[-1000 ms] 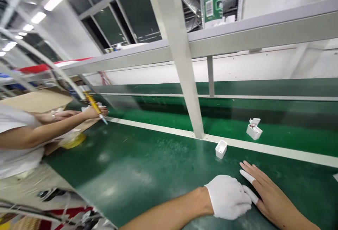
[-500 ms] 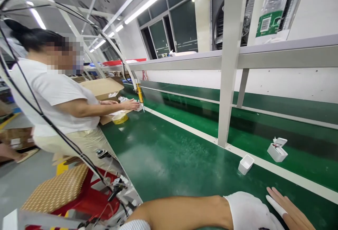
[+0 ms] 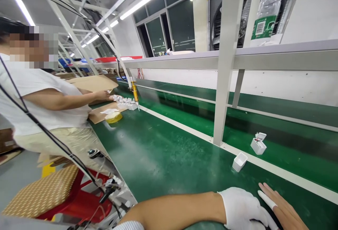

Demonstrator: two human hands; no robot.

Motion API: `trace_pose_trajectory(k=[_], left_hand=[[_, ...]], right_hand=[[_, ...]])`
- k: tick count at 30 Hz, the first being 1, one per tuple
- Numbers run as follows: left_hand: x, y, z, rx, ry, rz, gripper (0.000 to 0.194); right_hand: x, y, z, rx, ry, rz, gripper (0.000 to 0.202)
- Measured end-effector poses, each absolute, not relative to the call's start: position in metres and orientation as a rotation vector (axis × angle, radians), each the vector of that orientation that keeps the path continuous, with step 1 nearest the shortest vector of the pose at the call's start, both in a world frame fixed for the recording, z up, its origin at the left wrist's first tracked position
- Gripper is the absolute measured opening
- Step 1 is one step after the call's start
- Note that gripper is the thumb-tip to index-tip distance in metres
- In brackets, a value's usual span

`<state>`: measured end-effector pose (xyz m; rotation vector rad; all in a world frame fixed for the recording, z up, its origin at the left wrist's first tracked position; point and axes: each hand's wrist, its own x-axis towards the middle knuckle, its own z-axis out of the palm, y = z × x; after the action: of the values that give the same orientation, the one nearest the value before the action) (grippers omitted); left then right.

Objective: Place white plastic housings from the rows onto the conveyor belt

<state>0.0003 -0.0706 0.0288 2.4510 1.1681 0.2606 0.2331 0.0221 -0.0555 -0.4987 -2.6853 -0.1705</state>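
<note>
My left hand [image 3: 244, 207] wears a white glove and reaches across the green work surface [image 3: 169, 166] at the bottom right. Its fingers are bent and closed beside my right hand, and the lower edge of the view cuts them off. What they hold, if anything, is hidden. My right hand [image 3: 286, 209] is bare apart from a white finger cover, its fingers stretched out. Nearest to both hands is a small white open-topped box [image 3: 239, 162], beside the pale rail. A second white box [image 3: 258, 146], lid raised and small parts inside, rests on the green belt beyond that rail.
A pale upright post [image 3: 224, 82] rises from the rail [image 3: 179, 124]. At left, a co-worker [image 3: 47, 96] stands by white pieces [image 3: 126, 102], yellow tape [image 3: 113, 116] and a cardboard box. An orange hanging tool [image 3: 135, 91], black cables and a red stool [image 3: 79, 195] are nearby.
The lidded box has shifted left along the belt relative to the rail. The co-worker's hand has drawn back from the white pieces. The whole view has shifted slightly.
</note>
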Motion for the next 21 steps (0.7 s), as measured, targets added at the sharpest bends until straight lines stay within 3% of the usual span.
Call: trace_pose_trajectory(k=[12,21], left_hand=[[0.004,-0.074,0.028,2.492,1.24,0.35,0.03],[0.009,-0.068,0.019,2.496,1.219,0.339,0.021]], right_hand=[[0.223,0.005,-0.026,-0.516,-2.658,-0.139,0.082],[0.226,-0.005,-0.023,-0.607,-2.643,-0.005,0.073]])
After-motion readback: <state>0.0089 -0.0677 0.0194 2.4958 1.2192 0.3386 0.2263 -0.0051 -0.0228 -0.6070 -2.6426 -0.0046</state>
